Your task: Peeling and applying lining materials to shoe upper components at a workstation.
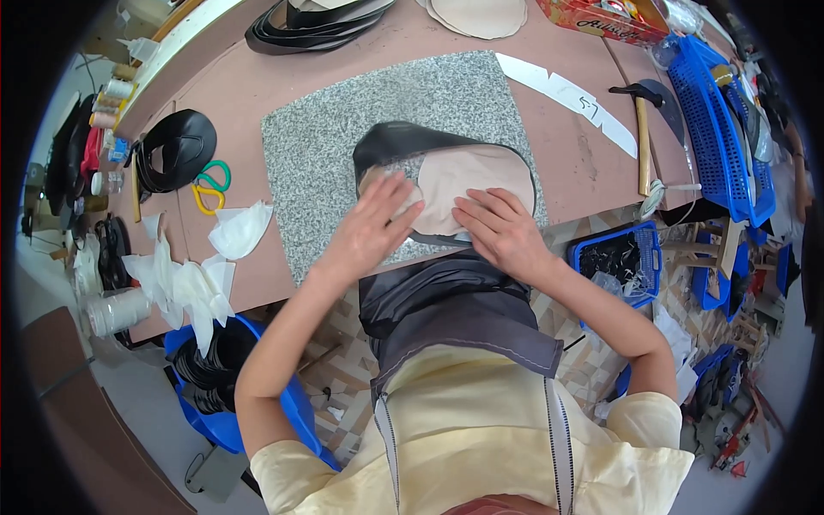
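Observation:
A black leather shoe upper piece with a beige lining (459,182) lies, lining up, on a speckled grey stone slab (318,129). My left hand (369,227) rests over the piece's left end, fingers stretched out and slightly smeared by motion, hiding that edge. With its fingers laid over the lining near the lower right edge, my right hand (506,232) presses on the piece; its thumb is partly hidden. The black leather (408,137) shows as a band along the far side.
Left of the slab lie scissors with green and yellow handles (209,189), black leather pieces (180,150) and white scraps (184,279). To the right are a white strip template (575,101), a hammer (643,142) and a blue basket (699,129). A blue bin (296,412) stands below the table.

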{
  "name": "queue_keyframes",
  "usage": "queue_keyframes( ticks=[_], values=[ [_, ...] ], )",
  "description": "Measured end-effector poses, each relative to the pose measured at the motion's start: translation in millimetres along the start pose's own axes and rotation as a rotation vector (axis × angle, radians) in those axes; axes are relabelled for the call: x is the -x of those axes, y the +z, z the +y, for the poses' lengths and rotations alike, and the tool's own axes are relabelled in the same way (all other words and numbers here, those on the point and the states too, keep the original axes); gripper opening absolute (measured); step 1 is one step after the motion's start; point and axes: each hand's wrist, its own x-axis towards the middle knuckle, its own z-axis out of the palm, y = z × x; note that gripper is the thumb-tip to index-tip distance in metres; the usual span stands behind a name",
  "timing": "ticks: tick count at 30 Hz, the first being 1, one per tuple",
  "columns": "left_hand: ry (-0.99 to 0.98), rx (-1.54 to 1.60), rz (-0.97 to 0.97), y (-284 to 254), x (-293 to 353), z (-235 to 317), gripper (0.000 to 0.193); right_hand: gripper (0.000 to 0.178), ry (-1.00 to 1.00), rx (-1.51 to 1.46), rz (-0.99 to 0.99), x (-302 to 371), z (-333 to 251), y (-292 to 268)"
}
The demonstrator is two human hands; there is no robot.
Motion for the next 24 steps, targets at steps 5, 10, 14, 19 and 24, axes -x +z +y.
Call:
queue_keyframes(
  ticks=[5,10,14,19,24],
  values=[
    [0.117,-0.042,-0.139,-16.1,-24.4,0.3,0.045,0.027,0.143,-0.079,0.069,-9.2,-9.0,10.9],
    [-0.067,0.076,-0.063,1.1,-26.5,28.7,0.05,0.022,0.041,-0.1,0.157,-8.9,-0.5,1.4],
    [-0.137,0.051,0.041,6.4,-31.4,33.4,0.06,0.016,0.406,-0.256,-0.29,-37.7,18.2,-27.5],
    [-0.297,0.12,-0.002,-0.2,-35.8,40.6,0.068,0.015,0.361,-0.476,-0.291,-78.8,68.1,-28.6],
    [-0.355,0.222,0.035,5.6,-26.6,33.1,0.065,0.019,0.217,-0.504,-0.466,-48.7,39.1,-37.7]
  ],
)
